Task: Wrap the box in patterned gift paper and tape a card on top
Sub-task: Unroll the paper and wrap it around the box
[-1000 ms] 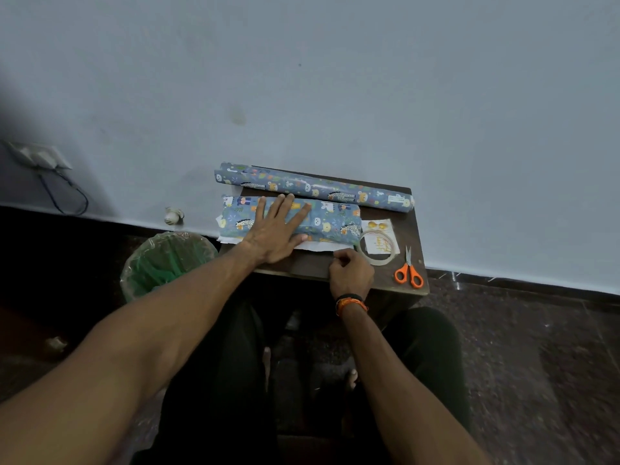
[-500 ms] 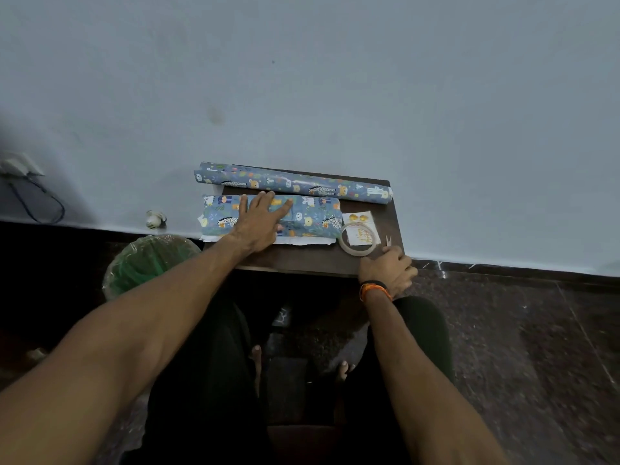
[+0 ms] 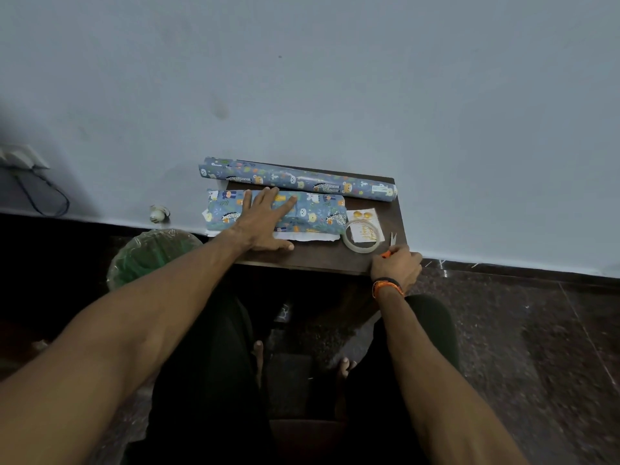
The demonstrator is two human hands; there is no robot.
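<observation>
a green-lined bin (image 3: 152, 255) is being seen on the floor at the far left, beside the small dark worktop (image 3: 322, 258). the wrapped box (image 3: 315, 213) is being pressed flat onto the worktop by the left hand (image 3: 265, 223), its grip spread wide with straight fingers over the patterned paper. a white paper edge (image 3: 312, 237) is being shown under the box's near side. behind the box, along the wall, a roll of gift paper (image 3: 297, 179) is being kept. right of the box, a card (image 3: 364, 224) is being partly ringed by a clear tape roll (image 3: 349, 241) lying on it. at the worktop's right corner, orange-handled scissors (image 3: 392, 241) are being gripped by the right hand (image 3: 396, 266), fingers curled round the handles, blade tips pointing toward the wall.
</observation>
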